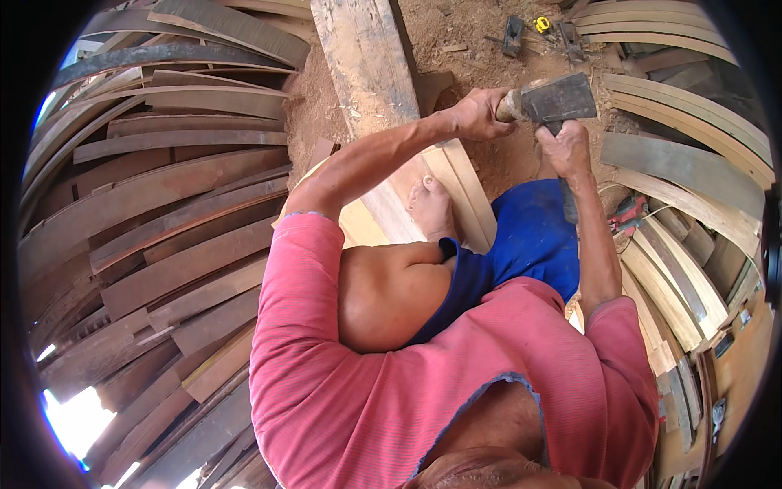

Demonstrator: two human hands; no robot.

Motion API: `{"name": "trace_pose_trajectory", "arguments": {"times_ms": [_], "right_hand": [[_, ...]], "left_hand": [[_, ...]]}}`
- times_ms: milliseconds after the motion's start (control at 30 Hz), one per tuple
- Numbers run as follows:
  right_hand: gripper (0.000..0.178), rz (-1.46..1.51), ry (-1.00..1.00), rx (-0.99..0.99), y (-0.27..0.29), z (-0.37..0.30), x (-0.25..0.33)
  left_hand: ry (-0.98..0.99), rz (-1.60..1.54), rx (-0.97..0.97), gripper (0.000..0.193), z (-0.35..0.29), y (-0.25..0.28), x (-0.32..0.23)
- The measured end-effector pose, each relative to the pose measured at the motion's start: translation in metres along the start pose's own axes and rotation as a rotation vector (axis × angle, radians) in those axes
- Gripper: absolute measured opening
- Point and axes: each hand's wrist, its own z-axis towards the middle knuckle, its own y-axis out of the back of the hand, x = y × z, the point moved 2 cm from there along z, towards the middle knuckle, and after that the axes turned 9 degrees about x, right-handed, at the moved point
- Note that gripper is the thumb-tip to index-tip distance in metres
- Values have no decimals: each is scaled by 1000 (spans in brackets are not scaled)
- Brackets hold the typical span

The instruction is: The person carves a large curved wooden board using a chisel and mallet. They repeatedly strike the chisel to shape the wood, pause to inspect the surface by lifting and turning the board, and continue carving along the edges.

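Observation:
My left hand [479,114] is closed round a short, round wooden grip [509,106]. Against its end sits a broad, dark metal blade-like head [560,99]; whether the two are one piece I cannot tell. Just below the head, my right hand [565,147] is closed in a fist on a dark tool, whose stub [554,127] shows above the fingers. A dark flat strip [568,202] lies below that fist by my forearm; its link to the tool is unclear. My bare foot [432,204] rests on a pale wooden board [468,191].
A thick weathered beam [366,57] runs away from me over sawdust-covered ground [456,69]. A dark block-shaped tool [512,37] and a yellow tape measure [542,24] lie at the far right. Curved planks [187,187] are stacked left; a red power tool [627,213] lies right.

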Motion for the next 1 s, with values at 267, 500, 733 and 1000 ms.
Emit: {"name": "trace_pose_trajectory", "arguments": {"times_ms": [267,500,733,1000], "right_hand": [[27,149,-48,-140,8,-7,-3],[23,309,-164,-66,23,-13,16],[22,-39,13,21,7,0,-3],[17,-80,101,27,-16,-9,-21]], "left_hand": [[30,41,-11,45,-6,0,5],[8,33,-15,45,-17,5,3],[13,78,22,47,0,1,11],[25,35,84,41,1,-6,32]]}}
